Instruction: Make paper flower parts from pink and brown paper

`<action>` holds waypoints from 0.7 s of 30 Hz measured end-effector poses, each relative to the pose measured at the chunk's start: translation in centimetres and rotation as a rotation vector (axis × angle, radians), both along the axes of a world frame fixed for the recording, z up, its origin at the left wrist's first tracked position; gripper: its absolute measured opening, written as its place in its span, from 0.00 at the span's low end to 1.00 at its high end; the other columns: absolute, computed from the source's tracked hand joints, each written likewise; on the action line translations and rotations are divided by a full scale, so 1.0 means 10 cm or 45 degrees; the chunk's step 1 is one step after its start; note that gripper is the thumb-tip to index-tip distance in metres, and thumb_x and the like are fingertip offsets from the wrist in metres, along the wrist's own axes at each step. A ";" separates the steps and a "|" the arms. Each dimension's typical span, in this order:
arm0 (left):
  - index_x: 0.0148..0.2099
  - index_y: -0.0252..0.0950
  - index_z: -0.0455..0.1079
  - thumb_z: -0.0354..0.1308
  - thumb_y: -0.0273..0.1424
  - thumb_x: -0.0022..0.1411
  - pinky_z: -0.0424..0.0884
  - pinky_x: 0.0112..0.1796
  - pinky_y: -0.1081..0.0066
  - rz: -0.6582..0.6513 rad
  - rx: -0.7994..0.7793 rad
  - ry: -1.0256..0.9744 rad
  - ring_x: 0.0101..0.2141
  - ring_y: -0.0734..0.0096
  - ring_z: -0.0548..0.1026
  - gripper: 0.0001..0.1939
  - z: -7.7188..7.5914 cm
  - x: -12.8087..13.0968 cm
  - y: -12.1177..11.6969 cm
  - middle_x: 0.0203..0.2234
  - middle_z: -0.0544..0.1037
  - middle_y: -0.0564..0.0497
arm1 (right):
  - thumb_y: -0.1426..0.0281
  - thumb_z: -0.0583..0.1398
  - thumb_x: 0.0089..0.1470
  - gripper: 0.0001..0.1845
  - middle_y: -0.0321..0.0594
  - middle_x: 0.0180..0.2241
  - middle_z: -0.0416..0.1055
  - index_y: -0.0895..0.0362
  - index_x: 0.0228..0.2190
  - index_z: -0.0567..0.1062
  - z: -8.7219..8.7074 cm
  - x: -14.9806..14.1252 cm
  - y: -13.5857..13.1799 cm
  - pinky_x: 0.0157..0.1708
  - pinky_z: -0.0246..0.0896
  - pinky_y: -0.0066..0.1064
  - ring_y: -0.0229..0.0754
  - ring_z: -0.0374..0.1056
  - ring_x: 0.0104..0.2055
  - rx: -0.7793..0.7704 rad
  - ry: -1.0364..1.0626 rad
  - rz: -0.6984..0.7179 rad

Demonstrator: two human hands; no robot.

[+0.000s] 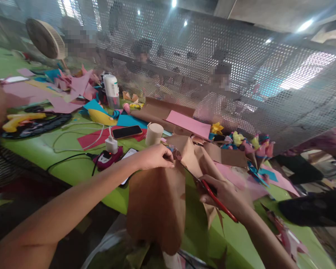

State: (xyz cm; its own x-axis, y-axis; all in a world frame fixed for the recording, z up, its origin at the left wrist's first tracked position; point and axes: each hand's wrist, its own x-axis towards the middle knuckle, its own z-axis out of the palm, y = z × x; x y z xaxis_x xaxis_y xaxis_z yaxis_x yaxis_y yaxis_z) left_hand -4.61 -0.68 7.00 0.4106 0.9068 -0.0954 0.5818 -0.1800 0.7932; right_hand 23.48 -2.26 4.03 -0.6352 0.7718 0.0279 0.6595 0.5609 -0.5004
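Observation:
My left hand is closed, thumb and fingers pinching the top edge of a sheet of brown kraft paper that hangs over the table's front edge. In my right hand is a pair of red-handled scissors. The blades point up and left, against the brown paper close to my left fingers. More creased brown paper stands up beyond the blades. Whether the blades are apart is hard to make out.
Around the hands lie a tape roll, a dark phone, a magenta power strip with cables and pink paper. Paper flowers stand at the right, a fan at the far left. A perforated metal screen runs behind.

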 end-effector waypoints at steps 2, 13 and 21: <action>0.29 0.35 0.76 0.62 0.30 0.52 0.61 0.32 0.72 -0.001 0.013 0.021 0.27 0.72 0.69 0.04 0.01 0.01 -0.01 0.22 0.75 0.55 | 0.43 0.61 0.48 0.28 0.38 0.23 0.68 0.54 0.34 0.77 -0.01 0.00 0.01 0.28 0.62 0.29 0.44 0.65 0.26 -0.002 0.007 -0.009; 0.29 0.37 0.77 0.63 0.32 0.50 0.60 0.32 0.71 -0.007 0.092 0.065 0.27 0.70 0.71 0.05 0.02 0.02 -0.01 0.22 0.77 0.53 | 0.45 0.63 0.45 0.25 0.33 0.22 0.64 0.55 0.26 0.72 -0.12 -0.02 -0.02 0.24 0.56 0.28 0.40 0.59 0.25 -0.289 0.206 -0.116; 0.31 0.36 0.76 0.61 0.36 0.52 0.60 0.31 0.71 0.016 0.036 -0.069 0.29 0.67 0.72 0.09 -0.12 -0.08 0.08 0.26 0.79 0.51 | 0.50 0.63 0.49 0.20 0.35 0.25 0.67 0.55 0.30 0.73 -0.14 0.04 -0.02 0.25 0.55 0.29 0.40 0.62 0.26 -0.306 0.449 -0.192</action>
State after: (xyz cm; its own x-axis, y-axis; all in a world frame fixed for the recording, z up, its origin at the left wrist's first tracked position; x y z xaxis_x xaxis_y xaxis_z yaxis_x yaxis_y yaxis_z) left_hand -5.39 0.16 5.79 0.4028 0.9141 -0.0474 0.5405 -0.1958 0.8182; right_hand 23.83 -2.42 2.64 -0.4991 0.8660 0.0313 0.4907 0.3123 -0.8134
